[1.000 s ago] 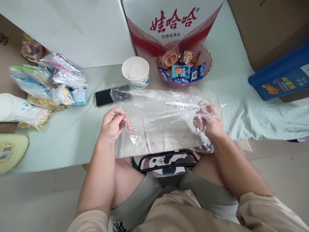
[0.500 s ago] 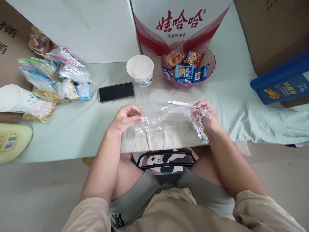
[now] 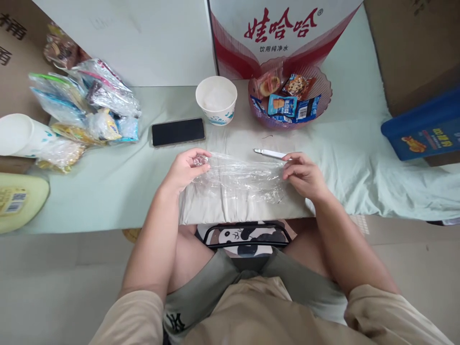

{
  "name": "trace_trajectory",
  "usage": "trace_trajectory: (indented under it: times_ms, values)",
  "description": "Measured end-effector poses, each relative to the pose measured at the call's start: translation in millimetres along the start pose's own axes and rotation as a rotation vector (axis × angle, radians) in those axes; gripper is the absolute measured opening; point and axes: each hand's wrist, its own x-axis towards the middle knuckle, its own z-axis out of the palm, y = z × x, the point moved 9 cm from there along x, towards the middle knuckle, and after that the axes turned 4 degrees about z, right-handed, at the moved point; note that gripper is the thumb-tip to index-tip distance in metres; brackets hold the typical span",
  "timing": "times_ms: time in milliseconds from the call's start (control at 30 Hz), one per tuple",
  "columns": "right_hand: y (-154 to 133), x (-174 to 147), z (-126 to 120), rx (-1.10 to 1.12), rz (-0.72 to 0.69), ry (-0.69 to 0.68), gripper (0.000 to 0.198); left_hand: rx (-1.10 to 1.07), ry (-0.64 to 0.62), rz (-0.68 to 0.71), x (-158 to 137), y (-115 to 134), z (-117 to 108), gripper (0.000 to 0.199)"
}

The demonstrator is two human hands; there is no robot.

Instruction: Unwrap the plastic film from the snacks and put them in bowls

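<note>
A crinkled sheet of clear plastic film (image 3: pixel 242 178) stretches between my two hands, just above the front part of the cloth-covered table. On its left end, the thumb and fingers of my left hand (image 3: pixel 185 171) are closed, with some film bunched in the grip. My right hand (image 3: pixel 304 176) pinches the film's right edge between thumb and fingers. Right behind the film lies a slim white tool with a metal tip (image 3: pixel 270 153); its right end passes behind my right fingers. I cannot make out whether the film is a bag or a single sheet.
Behind my hands are a black phone (image 3: pixel 178 132), a white paper cup (image 3: pixel 216 103) and a pink bowl (image 3: pixel 253 103) of wrapped snacks. Snack packets (image 3: pixel 111 98) and another paper cup (image 3: pixel 17 136) lie left. A white-and-red box (image 3: pixel 280 33) stands behind; a blue package (image 3: pixel 420 129) sits right.
The film, bunched in my right hand before, now spreads flatter, with my right fingers at its edge. More film is gathered in my left hand. The view has shifted slightly.
</note>
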Motion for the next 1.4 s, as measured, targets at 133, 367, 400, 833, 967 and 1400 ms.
trace_trajectory:
  times_ms: [133, 367, 400, 833, 967, 1400]
  values:
    - [-13.6, -12.6, 13.8, 0.015, -0.014, -0.407, 0.028, -0.202, -0.078, -0.005, -1.6, 1.4, 3.1, 0.046]
    - [-45.1, -19.0, 12.2, -0.063, -0.067, -0.363, 0.020, -0.150, -0.029, -0.089, 0.7, -12.1, 18.8, 0.040]
    - [-47.9, -17.8, 10.6, -0.066, -0.075, -0.287, 0.022, -0.149, -0.007, -0.063, 1.8, -10.2, 19.0, 0.037]
    - [-50.8, 23.5, 58.9, 0.043, 0.076, -0.583, 0.054, -0.382, -0.323, 0.058, -8.2, 25.2, 59.1, 0.048]
    - [-61.3, 12.2, 93.0, 0.277, 0.172, -0.752, 0.021, -0.379, -0.243, 0.113, 0.0, 30.7, 54.4, 0.054]
    - [-25.5, 14.1, 77.8, 0.688, 0.380, 0.001, 0.048, -0.082, -0.122, 0.197, -14.5, 6.7, 93.9, 0.053]
